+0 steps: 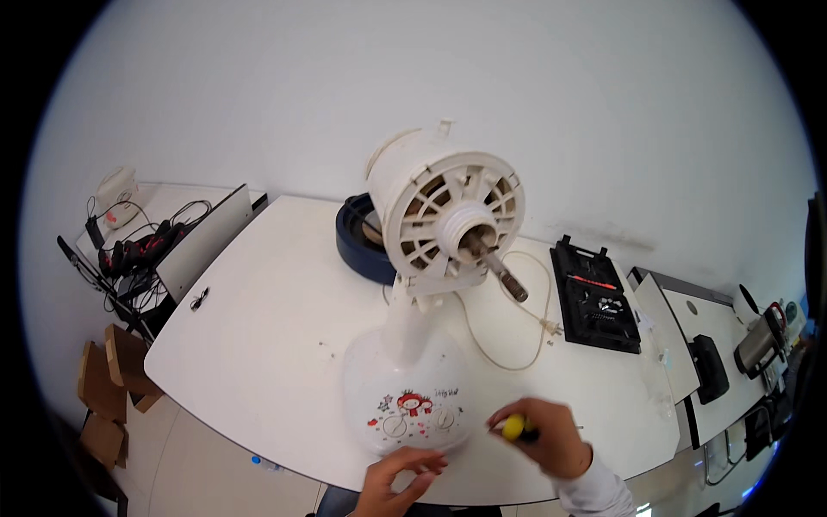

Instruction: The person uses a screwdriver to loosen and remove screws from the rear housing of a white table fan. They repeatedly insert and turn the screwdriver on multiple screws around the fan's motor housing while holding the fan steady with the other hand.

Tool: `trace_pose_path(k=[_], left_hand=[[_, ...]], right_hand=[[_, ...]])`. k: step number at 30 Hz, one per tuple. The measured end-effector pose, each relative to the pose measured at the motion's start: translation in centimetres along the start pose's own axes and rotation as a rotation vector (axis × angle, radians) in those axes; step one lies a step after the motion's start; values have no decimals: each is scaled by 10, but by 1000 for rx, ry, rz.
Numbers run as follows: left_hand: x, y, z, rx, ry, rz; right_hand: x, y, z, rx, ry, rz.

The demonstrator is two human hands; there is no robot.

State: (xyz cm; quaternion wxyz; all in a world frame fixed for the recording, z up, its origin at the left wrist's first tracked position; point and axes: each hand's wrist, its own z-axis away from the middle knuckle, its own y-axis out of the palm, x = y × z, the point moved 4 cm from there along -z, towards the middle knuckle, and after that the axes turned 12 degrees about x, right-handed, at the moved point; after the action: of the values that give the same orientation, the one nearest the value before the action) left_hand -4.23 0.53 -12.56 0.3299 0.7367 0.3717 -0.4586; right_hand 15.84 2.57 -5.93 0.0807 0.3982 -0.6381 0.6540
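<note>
A white electric fan without blades stands upright, its shaft pointing toward me over a decorated base with two round knobs. My left hand is at the base's front edge, fingers loosely bent and apart, holding nothing visible; whether the fingertips touch the base, I cannot tell. My right hand, right of the base, grips a small tool with a yellow handle, probably a screwdriver; its tip is hard to make out. A pale power cord loops beside the fan.
The white table holds a dark blue round part behind the fan and an open black tool case at right. A side table with tangled cables is left, above cardboard boxes. A kettle stands on another table rightward.
</note>
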Motion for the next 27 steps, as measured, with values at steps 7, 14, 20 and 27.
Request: trace_pose_path(k=[7, 14, 20, 27], left_hand=[[27, 8, 17, -14, -170, 293], [56, -9, 36, 112, -135, 417], [40, -9, 18, 56, -215, 482], [25, -8, 1, -60, -123, 668]], right_hand=[[55, 35, 10, 88, -320, 138], [61, 44, 2, -19, -320, -103], [59, 40, 10, -29, -226, 20], [48, 53, 7, -272, -346, 222]])
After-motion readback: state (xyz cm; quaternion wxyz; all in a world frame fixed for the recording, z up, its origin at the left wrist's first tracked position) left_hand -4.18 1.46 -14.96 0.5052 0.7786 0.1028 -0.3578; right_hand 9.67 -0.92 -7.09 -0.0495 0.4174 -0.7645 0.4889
